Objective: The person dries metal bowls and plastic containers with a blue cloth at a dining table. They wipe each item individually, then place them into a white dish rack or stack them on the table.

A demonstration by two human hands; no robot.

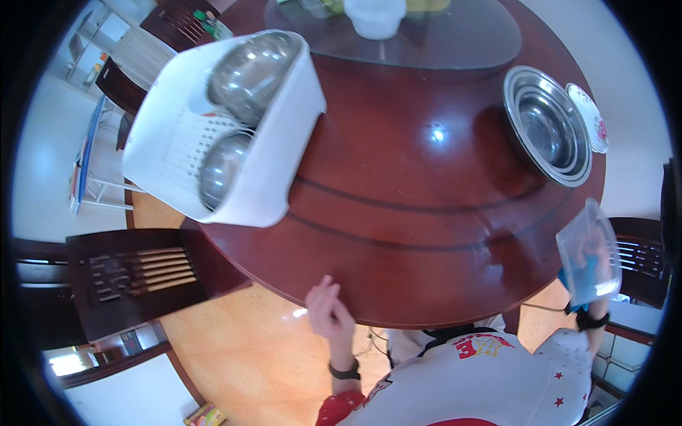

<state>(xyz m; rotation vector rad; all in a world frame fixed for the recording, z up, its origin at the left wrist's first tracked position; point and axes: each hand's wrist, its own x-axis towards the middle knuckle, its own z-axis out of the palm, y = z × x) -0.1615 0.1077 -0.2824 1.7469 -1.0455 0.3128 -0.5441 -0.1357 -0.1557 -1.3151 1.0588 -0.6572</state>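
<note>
My right hand (602, 260) grips a clear plastic container (571, 250) beyond the right edge of the table. It shows blurred through the plastic, with a blue cloth (590, 271) by the palm; whether the fingers hold the cloth too is hard to tell. My left hand (327, 310) hovers at the near table edge, holding nothing, its fingers loosely extended. Nested stainless steel bowls (549, 128) rest on the right of the dark red wooden table (394, 160). At the left, a white plastic dish rack (160, 133) holds a large steel bowl (256, 74) and a smaller steel bowl (224, 168).
A glass turntable (453, 42) at the far side carries a white plastic tub (375, 18). Behind the nested bowls lies floral white dishware (586, 109). Wooden chairs stand at the left (160, 271) and right (642, 255). A green-capped bottle (213, 25) is behind the rack.
</note>
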